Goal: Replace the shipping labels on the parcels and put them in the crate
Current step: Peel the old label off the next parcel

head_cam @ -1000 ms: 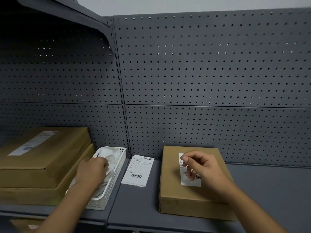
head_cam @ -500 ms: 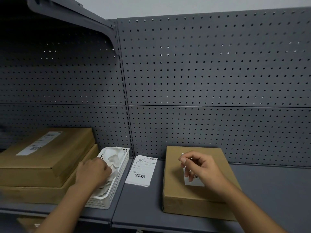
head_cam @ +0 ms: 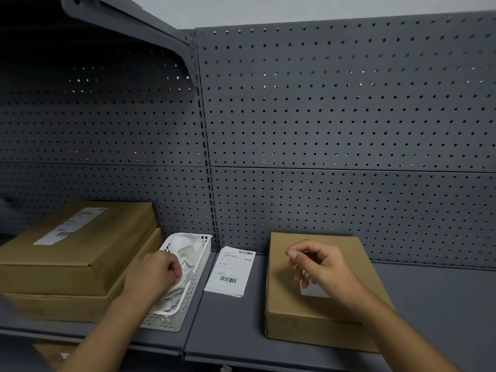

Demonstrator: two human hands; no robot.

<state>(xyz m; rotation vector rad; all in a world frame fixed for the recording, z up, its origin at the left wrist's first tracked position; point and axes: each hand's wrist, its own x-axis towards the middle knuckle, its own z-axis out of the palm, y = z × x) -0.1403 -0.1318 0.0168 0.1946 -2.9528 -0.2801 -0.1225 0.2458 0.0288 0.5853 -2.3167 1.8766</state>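
Observation:
A flat brown parcel (head_cam: 290, 304) lies on the grey shelf, right of centre. Its white shipping label (head_cam: 315, 289) shows only at the lower end. My right hand (head_cam: 319, 267) covers the rest, thumb and forefinger pinched together at the label's upper corner. My left hand (head_cam: 155, 275) is inside the white basket (head_cam: 200, 267), its fingers curled round crumpled white label paper (head_cam: 185, 253). A loose sheet of fresh labels (head_cam: 230, 272) lies flat between basket and parcel.
Two more brown parcels are stacked at the left, the top one (head_cam: 88, 253) bearing a label (head_cam: 69, 226). A grey pegboard wall (head_cam: 349, 130) stands behind. An upper shelf bracket (head_cam: 128, 20) juts out top left. Bare shelf (head_cam: 434, 304) extends right.
The view has shifted slightly left. My left hand has drawn a little toward the basket's front. My right hand stays at the label's upper corner and now hides more of the label.

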